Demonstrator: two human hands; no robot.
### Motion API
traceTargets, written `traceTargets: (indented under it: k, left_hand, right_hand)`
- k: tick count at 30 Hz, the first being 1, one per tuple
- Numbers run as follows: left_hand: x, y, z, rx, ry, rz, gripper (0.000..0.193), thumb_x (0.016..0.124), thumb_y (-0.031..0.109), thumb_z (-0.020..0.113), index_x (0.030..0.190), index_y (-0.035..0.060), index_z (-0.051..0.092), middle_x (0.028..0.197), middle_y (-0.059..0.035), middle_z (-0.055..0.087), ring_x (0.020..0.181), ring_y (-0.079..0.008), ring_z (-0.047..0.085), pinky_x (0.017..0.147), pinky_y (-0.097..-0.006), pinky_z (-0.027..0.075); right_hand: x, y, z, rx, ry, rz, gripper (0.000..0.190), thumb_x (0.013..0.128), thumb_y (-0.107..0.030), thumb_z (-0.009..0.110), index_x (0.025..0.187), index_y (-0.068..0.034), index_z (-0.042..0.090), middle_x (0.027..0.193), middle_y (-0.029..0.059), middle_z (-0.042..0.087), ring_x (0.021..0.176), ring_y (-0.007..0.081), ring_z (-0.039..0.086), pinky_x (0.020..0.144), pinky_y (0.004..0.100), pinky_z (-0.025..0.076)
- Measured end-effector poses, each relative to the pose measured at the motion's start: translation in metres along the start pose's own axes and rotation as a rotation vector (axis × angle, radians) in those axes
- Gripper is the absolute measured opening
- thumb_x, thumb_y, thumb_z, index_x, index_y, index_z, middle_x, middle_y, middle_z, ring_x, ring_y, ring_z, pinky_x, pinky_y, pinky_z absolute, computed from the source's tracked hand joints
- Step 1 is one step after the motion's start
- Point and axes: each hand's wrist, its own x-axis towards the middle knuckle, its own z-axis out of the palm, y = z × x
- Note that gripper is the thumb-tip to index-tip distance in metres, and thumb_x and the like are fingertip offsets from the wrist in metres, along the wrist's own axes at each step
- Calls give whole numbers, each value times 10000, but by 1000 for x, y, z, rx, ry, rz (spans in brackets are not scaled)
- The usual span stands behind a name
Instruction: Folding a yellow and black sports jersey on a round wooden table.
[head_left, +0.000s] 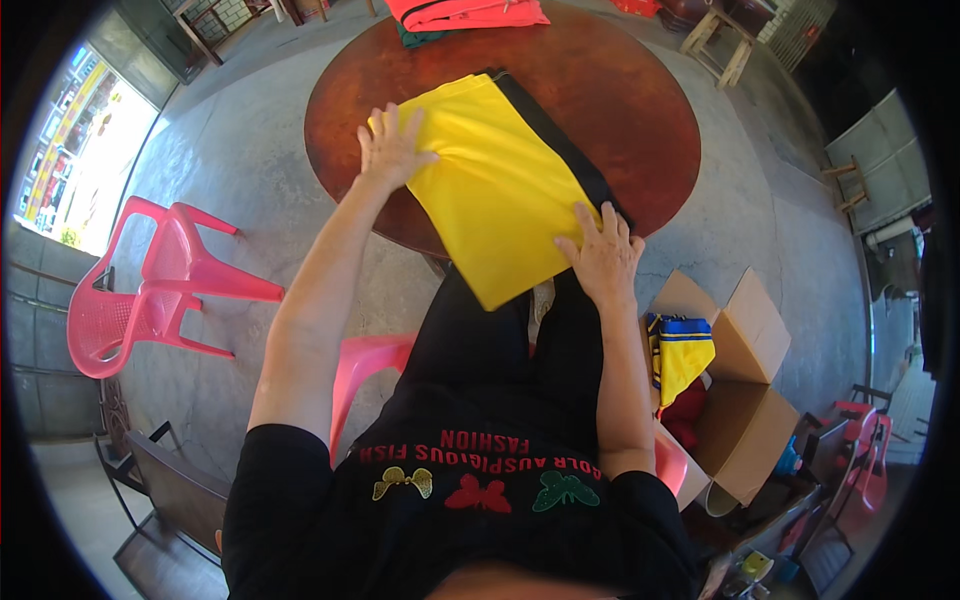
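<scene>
A folded yellow garment lies slantwise on the round wooden table, with its near corner hanging over the edge above my lap. Black fabric shows along its right side; whether it belongs to the same garment I cannot tell. My left hand presses on the garment's left edge, fingers spread, and small creases run from the thumb. At the lower right edge rests my right hand, fingers apart on the yellow and black fabric. The undersides of the cloth are hidden.
Folded coral-red clothing sits on dark green fabric at the table's far side. Right of me stands an open cardboard box with a yellow and blue garment at it. A pink plastic chair stands to the left on the concrete floor.
</scene>
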Motion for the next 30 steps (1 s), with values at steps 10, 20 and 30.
traceTargets:
  k: [10,20,30]
  left_hand:
    - [-128,40,-43,-154,5,787,804,804,430,711,1480,219,331,1531,-130,296,1425,-341,270,1116,-567,257]
    - [-131,50,15,-98,287,945,605,825,106,572,1400,255,460,1382,-84,458,1269,-269,451,1071,-494,350]
    - [-121,66,-50,-431,147,1094,445,734,119,688,1178,144,658,1095,-90,602,1016,-239,591,895,-378,477]
  right_hand:
    - [67,40,15,133,56,-412,464,902,-399,601,1326,-216,566,1479,54,418,1380,329,348,1042,577,313]
    - [108,99,40,496,-299,-424,389,960,-255,489,1338,-220,577,1466,0,473,1421,226,319,1148,439,206]
    - [109,109,19,472,-418,-544,492,843,-99,500,1316,-197,594,1472,28,465,1432,268,301,1183,440,200]
